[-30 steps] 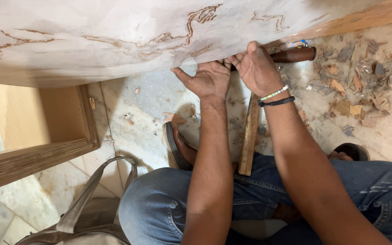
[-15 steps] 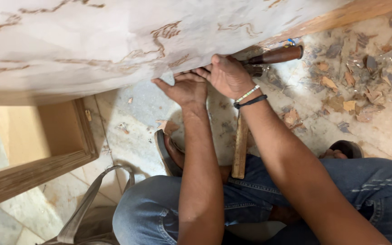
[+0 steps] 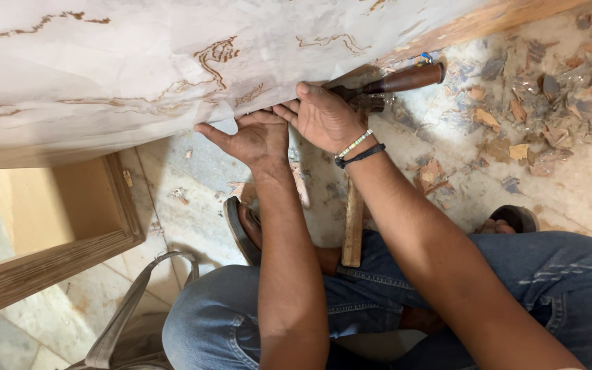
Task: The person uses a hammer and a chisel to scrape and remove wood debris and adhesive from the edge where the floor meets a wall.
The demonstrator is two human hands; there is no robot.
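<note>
The paper sheet (image 3: 173, 62), white with a brown traced pattern, lay draped over a wooden board (image 3: 488, 17) across the top of the view, its lower edge hanging down toward the floor. Both hands met at that edge, close together. The left hand (image 3: 251, 137) was flat and spread, fingers apart, palm pressed up against the sheet's underside rather than closed on anything. The right hand (image 3: 323, 116), with a beaded band and a dark band at the wrist, curled its fingers over the paper's edge beside a chisel (image 3: 399, 81) with a dark wooden handle; whether it pinched the sheet or only pressed on it could not be told.

A hammer (image 3: 354, 219) with a pale wooden handle lay on the floor between the forearms, its head hidden under the right hand. Wood chips (image 3: 515, 130) were scattered over the tiled floor (image 3: 193, 205) to the right. A sandalled foot (image 3: 244, 229) sat just below the left hand, blue jeans (image 3: 556, 281) filled the foreground, a wooden frame (image 3: 63, 253) stood at the left and a grey bag strap (image 3: 131, 301) lay near it.

The thin sheet looked easy to tear or crease if pulled against the board's edge, and a shift would probably throw the traced lines out of place. The chisel, so near the fingers, seemed a risk for a nick.
</note>
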